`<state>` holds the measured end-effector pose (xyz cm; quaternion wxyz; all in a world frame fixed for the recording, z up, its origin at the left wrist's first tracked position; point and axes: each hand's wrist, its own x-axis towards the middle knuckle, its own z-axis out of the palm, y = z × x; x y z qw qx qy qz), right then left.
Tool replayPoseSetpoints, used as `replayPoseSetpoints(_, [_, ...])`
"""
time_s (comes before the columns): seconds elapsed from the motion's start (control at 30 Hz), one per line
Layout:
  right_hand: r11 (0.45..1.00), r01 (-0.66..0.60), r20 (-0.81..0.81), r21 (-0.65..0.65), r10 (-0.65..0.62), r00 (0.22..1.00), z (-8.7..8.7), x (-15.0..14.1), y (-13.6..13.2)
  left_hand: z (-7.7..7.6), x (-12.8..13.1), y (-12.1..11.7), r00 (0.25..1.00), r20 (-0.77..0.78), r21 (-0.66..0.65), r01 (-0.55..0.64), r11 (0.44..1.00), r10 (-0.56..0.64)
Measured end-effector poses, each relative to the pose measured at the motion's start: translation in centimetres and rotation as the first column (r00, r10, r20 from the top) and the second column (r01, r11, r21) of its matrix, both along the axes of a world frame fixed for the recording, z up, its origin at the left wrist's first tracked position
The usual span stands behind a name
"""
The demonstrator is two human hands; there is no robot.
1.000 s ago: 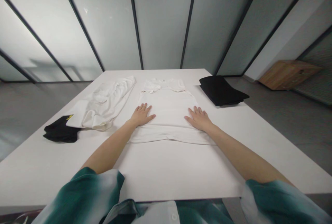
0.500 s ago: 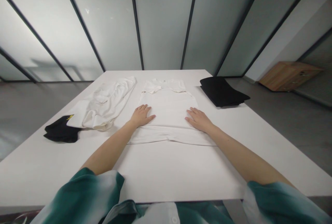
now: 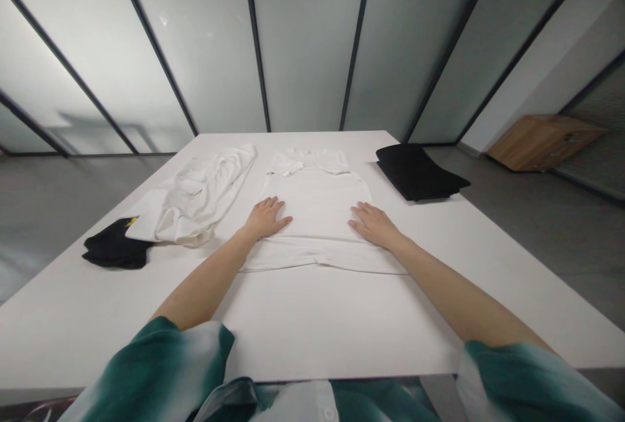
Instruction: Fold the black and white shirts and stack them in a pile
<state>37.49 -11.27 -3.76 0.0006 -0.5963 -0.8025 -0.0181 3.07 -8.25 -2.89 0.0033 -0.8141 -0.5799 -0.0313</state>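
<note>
A white T-shirt (image 3: 317,197) lies flat and spread on the white table (image 3: 332,321), its collar end pointing away from me and its hem nearest me. My left hand (image 3: 266,218) rests palm down on the shirt's left side near the hem, with its fingers apart. My right hand (image 3: 375,225) lies the same way on the right side. Neither hand grips the cloth. Both forearms reach out from green-and-white patterned sleeves.
A crumpled white garment (image 3: 193,197) lies left of the shirt, partly over a black cloth (image 3: 114,246) with a yellow mark. A folded black garment (image 3: 417,172) sits at the far right. Frosted glass panels stand behind the table, and a wooden box (image 3: 541,152) is on the floor at right.
My hands stay flat on the shirt in nearly the same places. The view has shifted slightly as my head moved.
</note>
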Motion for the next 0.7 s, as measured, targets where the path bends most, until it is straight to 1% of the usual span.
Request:
replayPoseSetpoints(0.27, [1.0,-0.003,-0.007,0.003,0.003,1.0,-0.3,0.2,0.1,-0.2,-0.1,0.1,1.0,-0.011,0.0,0.009,1.0,-0.009])
replayPoseSetpoints(0.43, [1.0,0.009,-0.018,-0.006,-0.009,1.0,-0.5,0.5,0.6,0.0,-0.2,0.2,1.0,-0.019,-0.036,-0.004,0.999,0.003])
replayPoseSetpoints(0.7, [0.999,-0.007,-0.11,0.044,0.012,0.994,-1.5,1.5,1.7,-0.4,-0.7,0.8,0.999,0.033,-0.052,0.029,0.998,-0.027])
